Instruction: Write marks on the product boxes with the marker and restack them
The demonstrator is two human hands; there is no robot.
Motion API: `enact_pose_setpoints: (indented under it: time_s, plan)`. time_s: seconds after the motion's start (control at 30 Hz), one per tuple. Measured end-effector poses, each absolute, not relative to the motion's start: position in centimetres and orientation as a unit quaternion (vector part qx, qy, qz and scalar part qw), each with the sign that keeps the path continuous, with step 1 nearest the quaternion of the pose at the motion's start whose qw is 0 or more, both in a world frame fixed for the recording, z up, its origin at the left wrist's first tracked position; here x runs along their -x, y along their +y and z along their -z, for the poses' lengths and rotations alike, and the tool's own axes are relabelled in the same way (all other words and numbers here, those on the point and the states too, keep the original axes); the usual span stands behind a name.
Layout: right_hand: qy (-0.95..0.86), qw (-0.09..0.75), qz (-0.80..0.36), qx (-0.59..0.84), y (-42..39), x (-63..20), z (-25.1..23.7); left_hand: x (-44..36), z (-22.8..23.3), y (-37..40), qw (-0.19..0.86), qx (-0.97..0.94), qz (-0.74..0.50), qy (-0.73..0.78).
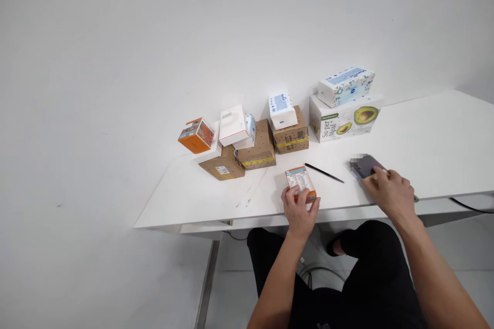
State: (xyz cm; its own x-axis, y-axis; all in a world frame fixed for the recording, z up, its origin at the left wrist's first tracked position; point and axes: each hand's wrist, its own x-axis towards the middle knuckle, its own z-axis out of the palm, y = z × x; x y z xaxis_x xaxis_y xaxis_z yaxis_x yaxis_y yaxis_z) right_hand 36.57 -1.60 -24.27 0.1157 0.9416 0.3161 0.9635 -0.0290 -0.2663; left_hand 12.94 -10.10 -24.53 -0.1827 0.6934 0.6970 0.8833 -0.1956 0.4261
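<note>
A small orange box [301,183] is pinched at its near end by the left hand [299,212] on the table [424,154]. A dark device [365,165] is covered by the right hand [391,193], wrist bent, fingers curled over it.

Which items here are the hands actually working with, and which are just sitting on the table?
In hand:
- small orange box, gripped by the left hand
- dark handheld device, under the right hand

Lying about:
- black pen
- brown cartons by the wall
- avocado-print box
- tissue pack on top of it
- tilted orange box
</note>
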Motion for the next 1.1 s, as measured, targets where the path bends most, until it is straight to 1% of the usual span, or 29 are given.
enact_pose_setpoints:
  time_s: [0.1, 0.27, 0.33, 0.4, 0.5, 0.6, 0.7, 0.73, 0.8, 0.87, 0.9, 0.93, 1.0, 1.07, 1.1]
  plan:
    - [-0.677, 0.186, 0.031, 0.711, -0.3, -37.3, 25.2, -13.1, 24.2, -10.1, 0.112, 0.627, 0.44, -0.633]
    - [-0.68, 0.205, 0.022, 0.704, 0.9, -37.7, 25.9, -13.4, 23.7, -9.8, 0.118, 0.614, 0.433, -0.65]
    - [-0.683, 0.243, 0.032, 0.689, 0.7, -37.1, 25.6, -13.5, 23.5, -9.6, 0.117, 0.607, 0.431, -0.658]
    - [-0.687, 0.314, 0.028, 0.654, 0.1, -36.0, 25.2, -13.5, 23.2, -9.6, 0.104, 0.598, 0.426, -0.671]
    - [-0.671, 0.41, -0.041, 0.616, -0.9, -34.1, 24.7, -12.7, 22.5, -9.9, 0.052, 0.571, 0.413, -0.708]
    - [-0.632, 0.453, -0.115, 0.618, -1.3, -32.9, 24.5, -11.0, 21.5, -10.3, -0.013, 0.544, 0.4, -0.737]
    - [-0.587, 0.469, -0.183, 0.635, -1.1, -32.5, 24.7, -8.6, 20.8, -10.5, -0.096, 0.498, 0.454, -0.732]
    - [-0.571, 0.471, -0.202, 0.641, -1.0, -32.5, 24.7, -7.8, 20.5, -10.4, -0.143, 0.465, 0.488, -0.725]
    - [-0.55, 0.477, -0.221, 0.649, -1.0, -32.5, 24.8, -6.5, 19.7, -10.0, -0.273, 0.373, 0.558, -0.689]
    - [-0.547, 0.478, -0.222, 0.65, -1.1, -32.5, 24.9, -5.8, 18.2, -9.2, -0.407, 0.284, 0.613, -0.615]
    - [-0.551, 0.477, -0.222, 0.648, -1.2, -32.5, 24.8, -5.6, 17.1, -8.6, -0.448, 0.26, 0.638, -0.569]
    - [-0.555, 0.476, -0.224, 0.645, -1.3, -32.5, 24.8, -5.5, 15.8, -7.9, -0.468, 0.256, 0.661, -0.528]
    - [-0.562, 0.476, -0.227, 0.638, -1.4, -32.4, 24.8, -5.6, 12.7, -5.7, -0.437, 0.285, 0.704, -0.483]
    - [-0.568, 0.478, -0.226, 0.631, -1.4, -32.4, 24.9, -5.5, 9.5, -2.6, -0.362, 0.343, 0.727, -0.473]
    - [-0.571, 0.48, -0.223, 0.628, -1.4, -32.3, 25.0, -5.4, 8.1, -0.8, -0.342, 0.353, 0.734, -0.469]
